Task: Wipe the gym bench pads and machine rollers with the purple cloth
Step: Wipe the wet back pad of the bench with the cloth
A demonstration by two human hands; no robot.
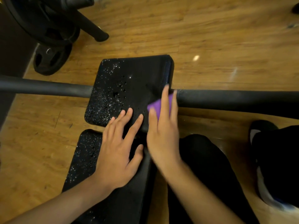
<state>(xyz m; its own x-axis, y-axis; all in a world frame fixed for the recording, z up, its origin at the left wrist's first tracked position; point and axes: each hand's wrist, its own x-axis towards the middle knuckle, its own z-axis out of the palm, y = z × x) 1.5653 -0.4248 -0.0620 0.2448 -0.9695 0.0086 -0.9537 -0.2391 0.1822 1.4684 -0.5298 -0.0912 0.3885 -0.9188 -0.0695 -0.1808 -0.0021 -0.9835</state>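
1. Purple cloth [156, 105] sits at the right edge of the front pad [129, 78], just beside the right roller [234, 99], pinned under the right grip [163, 133].
2. Right grip: palm down, fingers straight and close together, pressing the cloth flat; no pinch.
3. Left grip [118, 152]: palm down, fingers spread, resting over the pad's near edge and onto the rear pad [85, 156]; holds nothing.
4. Front pad black, its left half beaded with droplets, its right half matt. Rear pad beaded along its left side.
5. Left roller [45, 87] runs out from the pad's left side. Wood-plank floor [194, 38] beneath. Weight plates [51, 60] beyond the pad's far-left corner.
6. Right grip is motion-blurred; most of the cloth is hidden beneath it, one patch showing between fingers. Black-clad knee [202, 159] and shoe [265, 183] right of the pad. Rear pad cut off by the frame.
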